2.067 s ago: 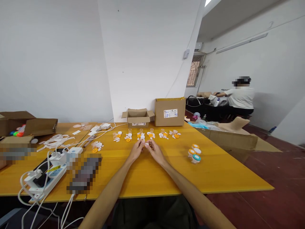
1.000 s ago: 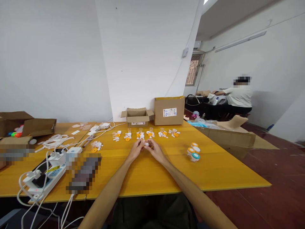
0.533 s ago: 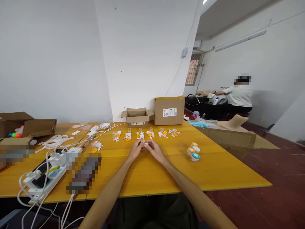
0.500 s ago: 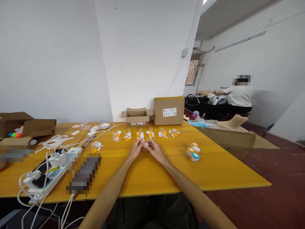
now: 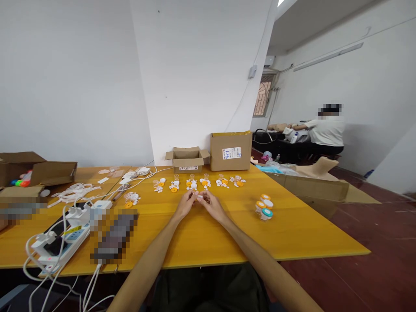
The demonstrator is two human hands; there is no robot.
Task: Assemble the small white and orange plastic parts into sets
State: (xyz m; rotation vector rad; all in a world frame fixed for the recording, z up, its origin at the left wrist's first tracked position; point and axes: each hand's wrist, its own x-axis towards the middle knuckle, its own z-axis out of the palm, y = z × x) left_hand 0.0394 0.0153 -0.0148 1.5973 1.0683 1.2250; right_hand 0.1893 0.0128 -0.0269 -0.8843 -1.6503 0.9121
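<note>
My left hand (image 5: pixel 185 203) and my right hand (image 5: pixel 212 205) meet over the middle of the yellow table (image 5: pixel 201 234). Their fingertips pinch a small white part (image 5: pixel 199 197) between them. Just beyond the hands lies a row of small heaps of white and orange parts (image 5: pixel 195 184) with clear little cups. To the right of my right hand stands a cluster of small jars with orange, white and teal lids (image 5: pixel 264 207).
Two cardboard boxes (image 5: pixel 230 151) stand at the table's far edge by the wall. A power strip with chargers and cables (image 5: pixel 65 236) lies at the left, with more boxes (image 5: pixel 35 169) behind. Another person in white (image 5: pixel 326 132) sits at the far right. Flattened cardboard (image 5: pixel 318 184) lies beyond the right edge.
Both hands stay together on the small white part with only slight finger movement. The view has shifted a little.
</note>
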